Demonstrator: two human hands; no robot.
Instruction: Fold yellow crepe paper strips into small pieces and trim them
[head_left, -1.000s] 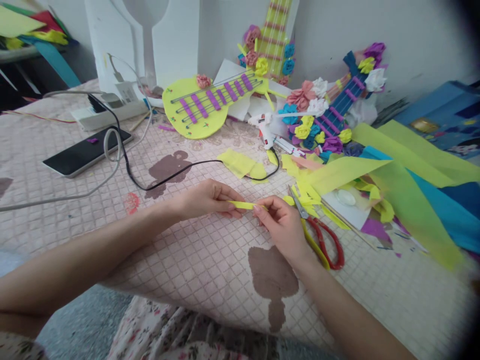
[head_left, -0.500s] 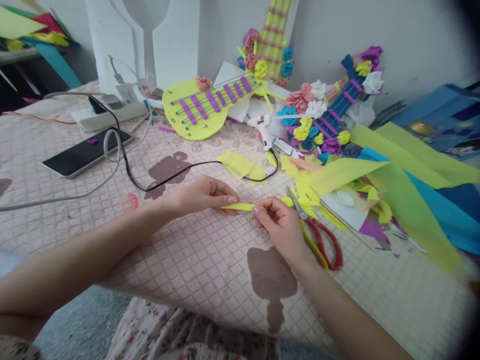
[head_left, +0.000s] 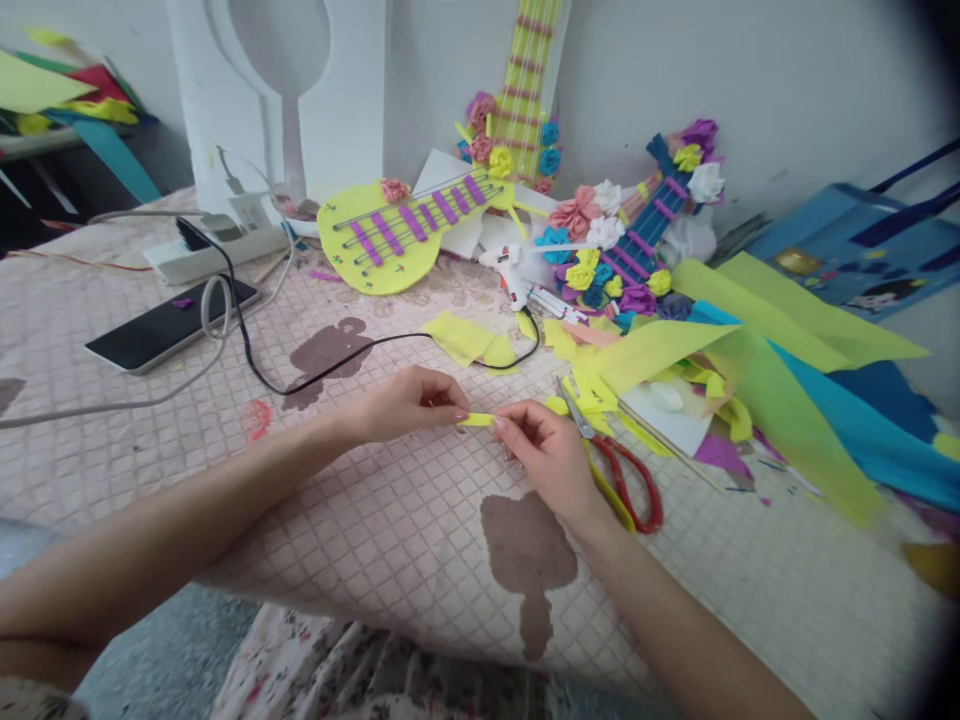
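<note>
A narrow yellow paper strip (head_left: 480,420) is stretched level between my two hands, just above the table. My left hand (head_left: 420,403) pinches its left end between thumb and fingertips. At the other end, my right hand (head_left: 544,445) grips it the same way; the fingers cover both tips. Right beside my right hand lie scissors (head_left: 626,480) with red and yellow handles, their blades pointing away from me among yellow paper scraps (head_left: 592,395). A flat yellow paper piece (head_left: 461,337) rests beyond my hands.
Behind stand a yellow paper guitar (head_left: 375,240) and a blue one (head_left: 645,235) with paper flowers. A white glue gun (head_left: 512,278) trails a black cord (head_left: 337,355). At left lie a phone (head_left: 169,325) and a power strip (head_left: 210,250). Crepe paper sheets (head_left: 802,400) spread at right.
The visible stretch of the yellow strip is shorter, as my hands are closer together. The view has shifted slightly to the right. Both hands keep their grip.
</note>
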